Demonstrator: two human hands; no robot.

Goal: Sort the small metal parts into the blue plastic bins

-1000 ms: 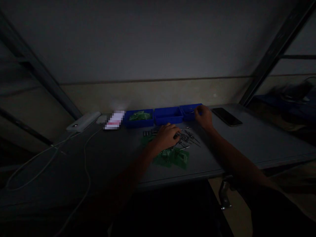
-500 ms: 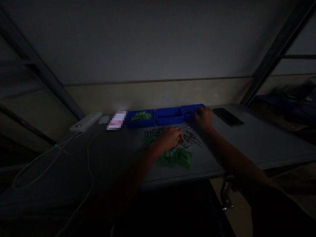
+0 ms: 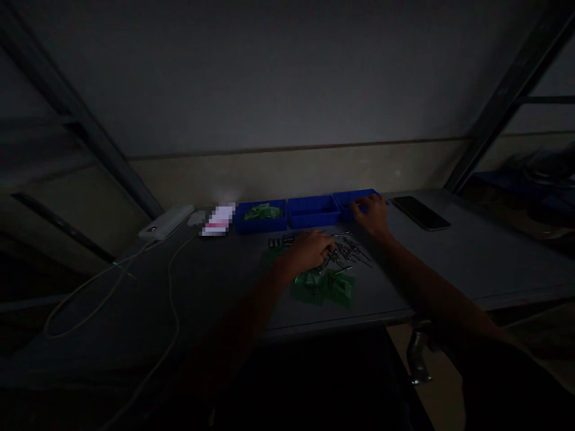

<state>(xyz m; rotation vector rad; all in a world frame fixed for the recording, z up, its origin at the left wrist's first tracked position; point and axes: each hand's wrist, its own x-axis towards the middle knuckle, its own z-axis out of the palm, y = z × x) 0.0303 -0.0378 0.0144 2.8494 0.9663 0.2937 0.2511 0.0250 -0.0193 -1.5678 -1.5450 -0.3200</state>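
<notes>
My left hand lies low over a pile of thin metal parts, its fingers curled down at the pile's left side. What those fingertips grip is too dark to make out. My right hand reaches over the front of the right blue bin, with thumb and fingers bent together; anything small between them cannot be made out. Green plastic bags with small pieces in them lie just in front of the pile. Dark short cylinders sit left of my left hand.
Beside the right bin stand an unfilled middle blue bin and a left blue bin holding green packets. A dark phone lies at right. Leftward are a lit phone, a white power bank and a loose cable.
The whole view has shifted slightly, so things appear a little further right. My left hand stays at the pile and my right hand stays at the right bin.
</notes>
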